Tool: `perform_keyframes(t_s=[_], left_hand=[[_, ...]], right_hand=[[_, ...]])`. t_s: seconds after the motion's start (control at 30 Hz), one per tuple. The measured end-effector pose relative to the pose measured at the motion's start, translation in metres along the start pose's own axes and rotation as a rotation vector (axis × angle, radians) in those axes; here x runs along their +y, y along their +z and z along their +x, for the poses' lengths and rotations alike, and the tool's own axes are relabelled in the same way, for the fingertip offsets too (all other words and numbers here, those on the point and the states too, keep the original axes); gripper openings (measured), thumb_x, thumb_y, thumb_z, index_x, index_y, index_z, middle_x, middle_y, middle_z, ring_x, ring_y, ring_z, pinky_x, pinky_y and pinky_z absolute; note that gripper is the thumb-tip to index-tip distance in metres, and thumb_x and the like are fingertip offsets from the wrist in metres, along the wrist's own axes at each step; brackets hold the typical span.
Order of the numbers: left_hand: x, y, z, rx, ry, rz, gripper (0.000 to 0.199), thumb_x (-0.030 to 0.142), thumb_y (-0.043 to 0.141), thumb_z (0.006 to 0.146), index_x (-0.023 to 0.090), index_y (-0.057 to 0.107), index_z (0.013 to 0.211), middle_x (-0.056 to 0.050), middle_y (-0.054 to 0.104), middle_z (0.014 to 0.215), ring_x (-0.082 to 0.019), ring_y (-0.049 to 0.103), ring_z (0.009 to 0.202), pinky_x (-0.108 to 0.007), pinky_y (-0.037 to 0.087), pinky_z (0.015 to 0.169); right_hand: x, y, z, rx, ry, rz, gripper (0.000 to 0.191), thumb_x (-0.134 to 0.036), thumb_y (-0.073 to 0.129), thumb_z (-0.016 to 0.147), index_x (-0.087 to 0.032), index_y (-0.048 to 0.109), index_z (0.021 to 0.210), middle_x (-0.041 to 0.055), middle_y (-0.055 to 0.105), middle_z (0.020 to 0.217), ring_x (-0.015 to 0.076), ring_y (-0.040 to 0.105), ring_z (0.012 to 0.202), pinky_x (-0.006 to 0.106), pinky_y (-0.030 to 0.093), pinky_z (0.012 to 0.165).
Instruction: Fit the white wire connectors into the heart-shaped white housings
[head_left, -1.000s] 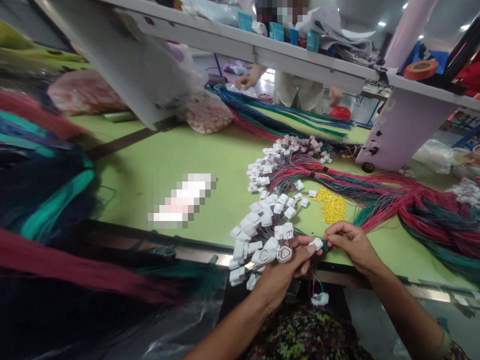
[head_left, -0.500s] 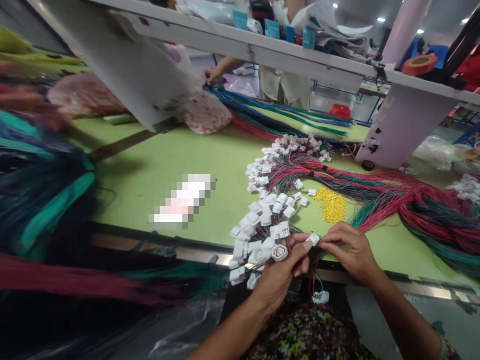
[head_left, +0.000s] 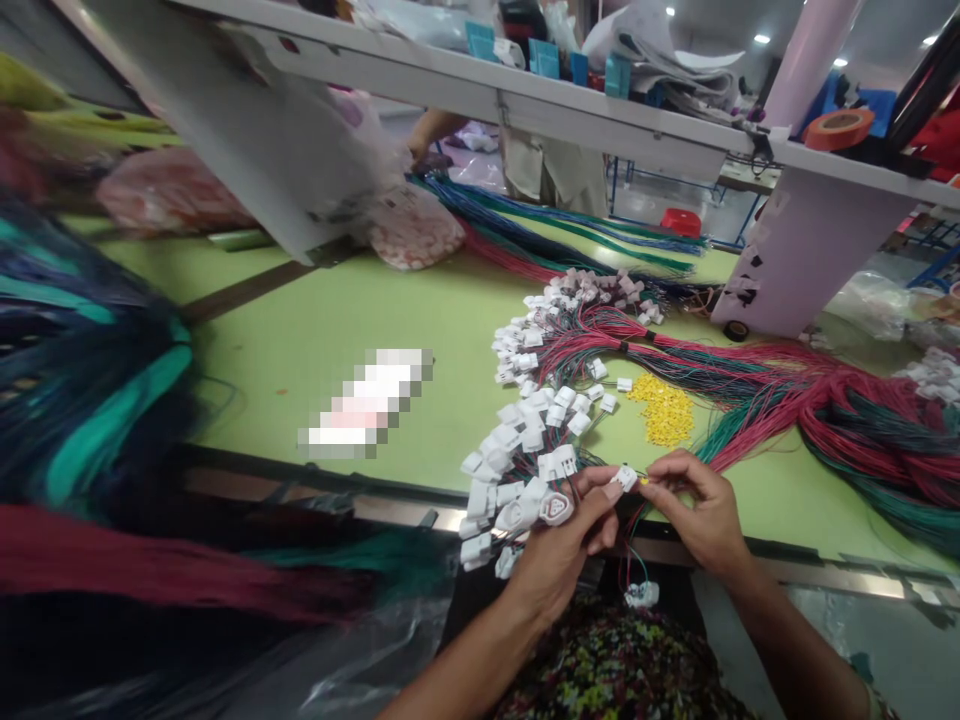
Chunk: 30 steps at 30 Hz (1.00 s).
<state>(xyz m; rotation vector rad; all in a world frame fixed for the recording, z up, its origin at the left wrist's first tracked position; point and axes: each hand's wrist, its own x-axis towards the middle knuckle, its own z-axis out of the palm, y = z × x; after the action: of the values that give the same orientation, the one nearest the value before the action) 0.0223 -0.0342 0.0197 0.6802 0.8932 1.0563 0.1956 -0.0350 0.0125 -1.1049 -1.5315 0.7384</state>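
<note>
Left hand (head_left: 574,525) is curled nearly closed, thumb and fingertips pinching a white connector (head_left: 625,480) near the table's (head_left: 352,310) front edge, straight ahead of the wearer. Just beside it, the right hand (head_left: 694,505) has its thumb and forefinger drawn together on a tiny yellow piece (head_left: 643,481); whether piece and connector touch is too small to tell. Good work here would seem to call for a firm, still left pinch, the thumb tip well back from the connector's right end, and a light right grip that brings the piece in straight, since something this small could easily twist or slip. Resting both wrists low might help steady the meeting point. More connectors (head_left: 517,435) crowd against the left hand's far side, so sideways moves that way could snag their wires. Another connector (head_left: 642,595) hangs on thin wires below the front edge, where a forearm might catch it. Beyond the hands lie a yellow heap (head_left: 667,415) and, to its right, red and green wires (head_left: 840,400), which hem in the right hand's far side. Wider room shows on the green surface left of the connectors, bounded by a blurred dark bundle (head_left: 97,330) and, farther back, a bag (head_left: 416,235). Overhead, a shelf (head_left: 667,130) crosses well apart from both hands.
</note>
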Motion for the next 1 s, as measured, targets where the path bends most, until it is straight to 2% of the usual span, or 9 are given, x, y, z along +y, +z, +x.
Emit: perform_keyframes(t_s=[0.1, 0.27, 0.43, 0.57, 0.73, 1.0], left_hand=[[0.0, 0.0, -0.002, -0.008, -0.011, 0.021, 0.032, 0.046, 0.082, 0.074, 0.02, 0.074, 0.091, 0.006, 0.051, 0.051, -0.008, 0.041, 0.048, -0.022, 0.025, 0.047], [-0.003, -0.005, -0.002, -0.075, 0.048, 0.051, 0.027, 0.044, 0.08, 0.078, 0.021, 0.076, 0.093, 0.002, 0.059, 0.061, -0.011, 0.047, 0.056, -0.024, 0.033, 0.051], [-0.009, -0.009, -0.003, -0.14, 0.148, 0.091, 0.024, 0.038, 0.083, 0.077, 0.024, 0.079, 0.096, -0.004, 0.072, 0.088, -0.018, 0.06, 0.079, -0.03, 0.048, 0.072], [-0.014, -0.013, -0.002, -0.144, 0.274, 0.132, 0.02, 0.033, 0.082, 0.078, 0.027, 0.079, 0.097, -0.004, 0.072, 0.102, -0.022, 0.064, 0.097, -0.035, 0.051, 0.089], [-0.017, -0.014, 0.0, -0.112, 0.345, 0.205, 0.018, 0.027, 0.083, 0.076, 0.025, 0.079, 0.093, -0.006, 0.073, 0.104, -0.024, 0.066, 0.102, -0.039, 0.054, 0.094], [-0.016, -0.013, -0.002, -0.093, 0.374, 0.254, 0.017, 0.019, 0.08, 0.076, 0.028, 0.08, 0.09, -0.003, 0.075, 0.101, -0.024, 0.069, 0.101, -0.04, 0.056, 0.096]], right_hand=[[0.003, 0.001, 0.0, 0.013, 0.049, 0.031, 0.006, -0.017, 0.077, 0.084, -0.022, 0.077, 0.087, 0.0012, 0.07, 0.08, 0.0146, 0.065, 0.073, 0.025, 0.052, 0.065], [0.0, 0.001, -0.002, 0.039, -0.003, 0.042, 0.011, -0.016, 0.073, 0.088, -0.024, 0.079, 0.09, 0.002, 0.071, 0.084, 0.0153, 0.067, 0.078, 0.025, 0.054, 0.071], [-0.021, -0.004, -0.009, 0.005, -0.094, -0.104, 0.017, -0.014, 0.065, 0.094, -0.024, 0.078, 0.1, 0.0035, 0.069, 0.091, 0.0158, 0.066, 0.085, 0.026, 0.054, 0.076], [-0.036, -0.009, -0.01, -0.038, -0.192, -0.187, 0.019, -0.012, 0.063, 0.094, -0.023, 0.076, 0.103, 0.004, 0.068, 0.089, 0.0156, 0.066, 0.082, 0.025, 0.054, 0.073], [-0.041, -0.012, -0.01, -0.073, -0.246, -0.241, 0.022, -0.011, 0.063, 0.094, -0.024, 0.076, 0.107, 0.0048, 0.07, 0.088, 0.0176, 0.067, 0.08, 0.028, 0.055, 0.071], [-0.041, -0.013, -0.011, -0.102, -0.259, -0.288, 0.024, -0.011, 0.062, 0.094, -0.025, 0.075, 0.109, 0.005, 0.07, 0.088, 0.0185, 0.066, 0.081, 0.031, 0.054, 0.07]])
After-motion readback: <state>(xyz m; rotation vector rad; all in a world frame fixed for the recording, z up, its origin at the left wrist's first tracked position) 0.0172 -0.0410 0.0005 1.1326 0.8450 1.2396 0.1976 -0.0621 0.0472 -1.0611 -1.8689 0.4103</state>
